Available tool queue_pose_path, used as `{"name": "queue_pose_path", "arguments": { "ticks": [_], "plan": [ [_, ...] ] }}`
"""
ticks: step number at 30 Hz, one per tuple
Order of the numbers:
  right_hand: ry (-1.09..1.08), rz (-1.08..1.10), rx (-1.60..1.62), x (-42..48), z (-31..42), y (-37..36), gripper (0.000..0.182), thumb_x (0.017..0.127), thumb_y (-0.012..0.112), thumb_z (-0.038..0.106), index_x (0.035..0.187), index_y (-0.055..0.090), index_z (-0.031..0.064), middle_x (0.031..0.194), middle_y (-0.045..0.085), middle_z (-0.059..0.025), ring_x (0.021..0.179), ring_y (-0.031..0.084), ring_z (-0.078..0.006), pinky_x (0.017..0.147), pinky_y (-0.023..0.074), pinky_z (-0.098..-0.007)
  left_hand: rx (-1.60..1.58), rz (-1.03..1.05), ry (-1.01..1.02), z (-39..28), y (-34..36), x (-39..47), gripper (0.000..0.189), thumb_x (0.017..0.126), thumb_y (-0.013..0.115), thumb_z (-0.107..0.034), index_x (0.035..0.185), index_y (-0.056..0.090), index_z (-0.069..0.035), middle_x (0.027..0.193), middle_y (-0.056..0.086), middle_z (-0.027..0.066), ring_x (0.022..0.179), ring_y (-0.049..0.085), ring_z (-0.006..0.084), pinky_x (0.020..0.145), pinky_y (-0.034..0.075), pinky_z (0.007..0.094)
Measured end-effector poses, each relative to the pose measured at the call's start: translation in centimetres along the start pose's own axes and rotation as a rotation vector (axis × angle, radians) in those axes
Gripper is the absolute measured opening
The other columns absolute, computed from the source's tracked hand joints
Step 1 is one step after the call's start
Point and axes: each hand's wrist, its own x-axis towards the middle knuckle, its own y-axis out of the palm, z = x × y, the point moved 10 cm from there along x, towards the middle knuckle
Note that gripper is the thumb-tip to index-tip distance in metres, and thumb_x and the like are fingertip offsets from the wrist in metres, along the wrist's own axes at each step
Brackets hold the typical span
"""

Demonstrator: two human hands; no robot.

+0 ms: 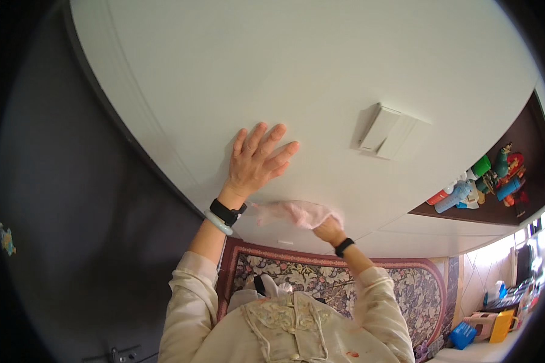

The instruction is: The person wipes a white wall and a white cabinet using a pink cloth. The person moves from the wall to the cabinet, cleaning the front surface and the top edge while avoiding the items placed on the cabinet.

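Note:
My left hand (256, 163) rests on the upright white panel (254, 68), palm toward it and fingers spread, with nothing in its grasp. Below and to the right, my right hand (330, 232) grips a pink cloth (302, 214) against the lower part of the panel. The cloth trails leftward from that hand, slightly blurred, toward my left wrist. A white rectangular fitting (393, 132), like a wall switch, sticks out from the panel to the right of my left hand.
A dark brown niche (474, 217) at right holds several bottles and small items. Along the left stands a dark grey door (81, 181) with a handle (125, 354). A patterned floor mat (413, 290) lies underfoot. Blue (462, 336) and yellow boxes (502, 326) sit at lower right.

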Motion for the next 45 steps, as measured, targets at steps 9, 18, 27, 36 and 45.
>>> {"name": "queue_pose_path", "arguments": {
  "ticks": [9,18,27,36,45],
  "plan": [
    [-0.138,-0.582,0.078,6.1,12.0,-17.4,0.043,0.085,0.064,0.024,0.126,0.058,0.0114,0.120,0.060,-0.0117,0.104,0.059,-0.0298,0.090,0.0471,-0.0396,-0.072,0.126,-0.360,7.5,-2.7,-8.1,0.064,0.079,0.072,-0.018,0.137,0.045,-0.023,0.152,0.026,0.0161,0.137,0.027,0.0383,0.108,0.026,0.0525],
    [-0.461,0.165,-0.757,7.9,12.2,1.9,0.047,0.091,0.047,0.028,0.134,0.051,0.0112,0.137,0.051,-0.0074,0.122,0.051,-0.0227,0.097,0.0446,-0.0383,-0.229,0.172,-0.612,13.1,-5.2,-11.6,0.065,0.078,0.060,0.005,0.137,0.046,-0.017,0.152,0.028,0.0149,0.134,0.036,0.0350,0.106,0.037,0.0453],
    [-0.200,-0.404,-0.587,18.5,21.7,-7.6,0.049,0.093,0.045,0.030,0.136,0.048,0.0072,0.140,0.048,-0.0126,0.129,0.044,-0.0274,0.104,0.0356,-0.0447,-0.725,0.055,-1.044,17.1,-5.2,-18.4,0.049,0.092,0.046,0.004,0.140,0.038,-0.005,0.111,0.065,0.0176,0.098,0.066,0.0252,0.082,0.052,0.0344],
    [-0.639,0.361,-0.790,9.1,10.5,13.6,0.043,0.090,0.047,0.020,0.132,0.053,0.0084,0.127,0.058,-0.0098,0.121,0.050,-0.0220,0.104,0.0361,-0.0341,-0.628,0.050,-1.064,18.7,-8.2,-23.0,0.041,0.088,0.045,0.010,0.128,0.050,-0.001,0.111,0.066,0.0183,0.102,0.065,0.0286,0.086,0.051,0.0336],
    [-0.490,0.400,-0.694,21.4,22.2,9.7,0.050,0.086,0.051,0.021,0.134,0.050,0.0068,0.131,0.054,-0.0077,0.127,0.044,-0.0214,0.107,0.0332,-0.0368,-0.587,0.051,-1.097,18.9,-9.1,-23.9,0.033,0.087,0.047,0.008,0.119,0.055,0.001,0.110,0.064,0.0177,0.102,0.063,0.0313,0.085,0.050,0.0361]
  ]
}}
